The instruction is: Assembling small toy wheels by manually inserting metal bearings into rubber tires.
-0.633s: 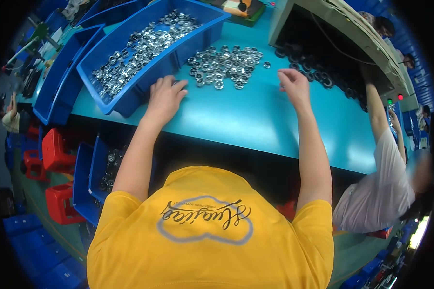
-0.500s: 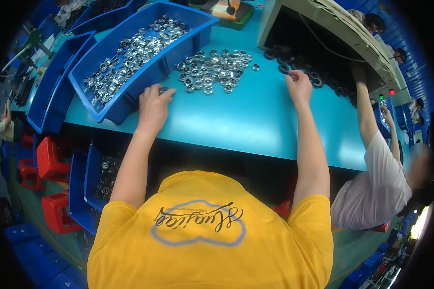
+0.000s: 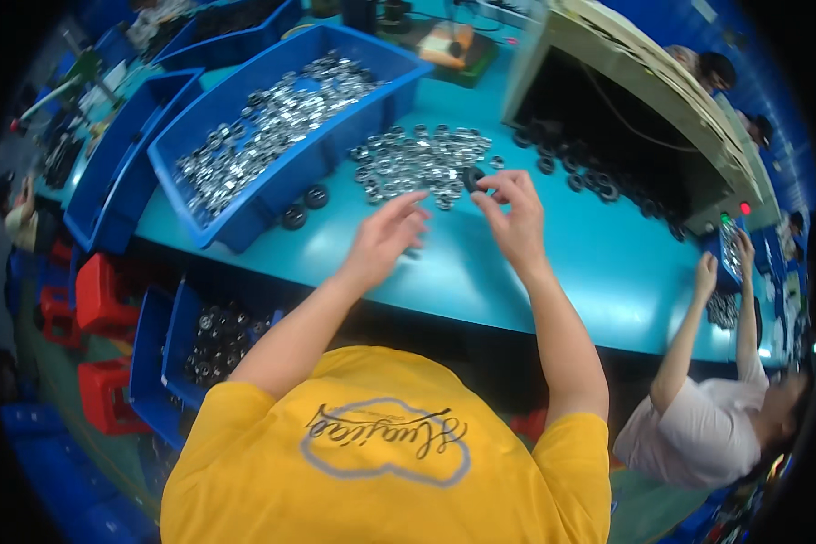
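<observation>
Pinching a small dark ring between thumb and fingertips, my right hand sits at the near edge of the heap of silver rings on the teal table — my left hand, fingers loosely spread and empty, just beside it, the blue bin left of the heap.

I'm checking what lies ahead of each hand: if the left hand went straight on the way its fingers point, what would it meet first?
Most likely the loose pile of silver rings on the teal table, just beyond the left hand; depth is hard to judge.
</observation>
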Available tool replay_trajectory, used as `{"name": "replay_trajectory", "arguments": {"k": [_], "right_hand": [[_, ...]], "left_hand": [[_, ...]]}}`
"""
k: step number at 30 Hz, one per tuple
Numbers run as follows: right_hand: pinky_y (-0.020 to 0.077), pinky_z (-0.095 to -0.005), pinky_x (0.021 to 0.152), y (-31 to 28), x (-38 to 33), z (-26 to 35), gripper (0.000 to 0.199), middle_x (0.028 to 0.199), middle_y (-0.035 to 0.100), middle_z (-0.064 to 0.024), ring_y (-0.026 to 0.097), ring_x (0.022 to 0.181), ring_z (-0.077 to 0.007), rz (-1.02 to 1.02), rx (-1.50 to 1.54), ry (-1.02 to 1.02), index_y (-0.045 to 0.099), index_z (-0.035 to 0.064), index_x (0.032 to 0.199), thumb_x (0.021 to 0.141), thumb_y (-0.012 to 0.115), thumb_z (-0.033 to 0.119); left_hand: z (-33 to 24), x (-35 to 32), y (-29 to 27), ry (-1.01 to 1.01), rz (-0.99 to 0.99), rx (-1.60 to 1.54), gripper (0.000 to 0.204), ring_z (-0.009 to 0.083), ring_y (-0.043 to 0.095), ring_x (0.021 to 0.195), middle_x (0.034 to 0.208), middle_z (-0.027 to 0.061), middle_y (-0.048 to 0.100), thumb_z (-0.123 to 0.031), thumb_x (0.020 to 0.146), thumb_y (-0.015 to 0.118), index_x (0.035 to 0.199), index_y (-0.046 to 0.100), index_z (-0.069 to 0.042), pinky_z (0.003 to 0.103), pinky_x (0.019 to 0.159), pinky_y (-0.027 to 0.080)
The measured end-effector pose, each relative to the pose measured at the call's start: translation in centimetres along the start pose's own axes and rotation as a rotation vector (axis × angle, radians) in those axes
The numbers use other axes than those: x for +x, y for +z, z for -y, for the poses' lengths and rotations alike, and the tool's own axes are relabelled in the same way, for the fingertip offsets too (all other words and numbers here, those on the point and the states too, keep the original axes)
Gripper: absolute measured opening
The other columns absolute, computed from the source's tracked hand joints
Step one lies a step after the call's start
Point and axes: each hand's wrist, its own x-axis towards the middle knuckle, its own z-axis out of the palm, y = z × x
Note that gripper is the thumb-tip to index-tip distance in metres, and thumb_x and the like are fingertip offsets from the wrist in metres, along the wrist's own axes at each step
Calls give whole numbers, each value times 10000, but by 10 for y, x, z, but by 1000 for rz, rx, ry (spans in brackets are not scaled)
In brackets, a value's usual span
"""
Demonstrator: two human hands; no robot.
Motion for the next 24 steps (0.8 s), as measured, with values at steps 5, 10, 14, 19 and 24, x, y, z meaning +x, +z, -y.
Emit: {"name": "replay_trajectory", "arguments": {"k": [5, 10, 14, 19, 24], "right_hand": [[523, -279, 728, 36, -26, 35, 203, 963, 628, -77, 638, 788, -170, 152, 211, -41, 720, 44, 1014, 818, 770, 61], [516, -287, 765, 24, 3, -17, 239, 976, 669, -73, 629, 813, -153, 18, 244, 191, 734, 84, 1087, 851, 749, 111], [480, -390, 940, 9, 30, -77, 346, 1205, 618, -126, 590, 1052, -275, -26, -337, 105, 694, 128, 1210, 875, 728, 208], [415, -451, 1042, 28, 28, -124, 422, 1285, 591, -140, 511, 1207, -353, -28, -596, 50, 653, 166, 1287, 880, 717, 257], [450, -426, 991, 31, 22, -125, 377, 1150, 655, -95, 554, 1130, -327, 9, -544, 118, 675, 162, 1224, 861, 738, 236]], "left_hand": [[9, 7, 5, -182, 127, -729, 523, 223, 645, 1022, 1220, 138, 607, -310, 1068, 490, 1498, 374, -37, 370, 879, 556], [20, -3, -17, -177, 164, -866, 541, 182, 652, 983, 1192, 182, 622, -302, 1058, 510, 1499, 370, -21, 350, 886, 552], [19, -4, -20, -166, 200, -895, 559, 177, 653, 994, 1239, 205, 614, -276, 1051, 528, 1512, 350, -14, 348, 905, 547], [15, -5, -19, -181, 227, -874, 584, 190, 647, 1024, 1311, 230, 583, -250, 1045, 541, 1532, 320, -18, 360, 947, 534], [15, -4, -20, -204, 245, -901, 595, 199, 646, 1038, 1331, 238, 571, -241, 1042, 547, 1537, 304, -18, 371, 979, 524]]}}
